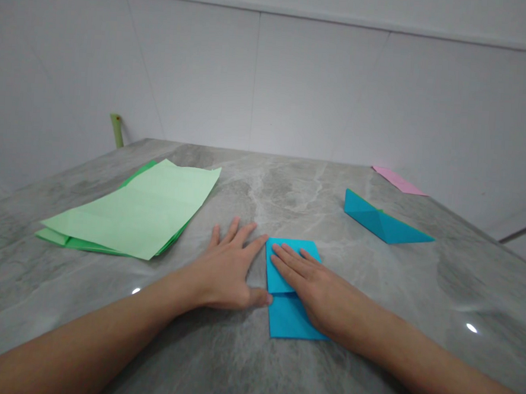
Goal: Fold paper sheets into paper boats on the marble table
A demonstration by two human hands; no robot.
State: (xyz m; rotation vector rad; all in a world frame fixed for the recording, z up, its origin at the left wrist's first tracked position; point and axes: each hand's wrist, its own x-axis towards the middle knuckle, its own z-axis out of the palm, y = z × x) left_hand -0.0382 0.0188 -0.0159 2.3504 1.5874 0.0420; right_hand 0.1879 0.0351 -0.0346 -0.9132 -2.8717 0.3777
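A blue sheet of folded paper [284,320] lies flat on the table, its far part doubled over toward me with the flap's edge crossing the middle. My right hand [309,280] rests flat on the folded part, fingers stretched out and hiding much of its right side. At the paper's left edge is my left hand [234,269], fingers spread on the tabletop. Its thumb tip touches the edge near the end of the flap, and its index fingertip meets the far left corner.
A stack of light and darker green paper [132,213] lies to the left. On the right stands a folded blue paper boat [386,219]. Pink paper [400,180] lies at the far right edge of the grey marbled table [281,189]. A white wall [296,86] rises behind.
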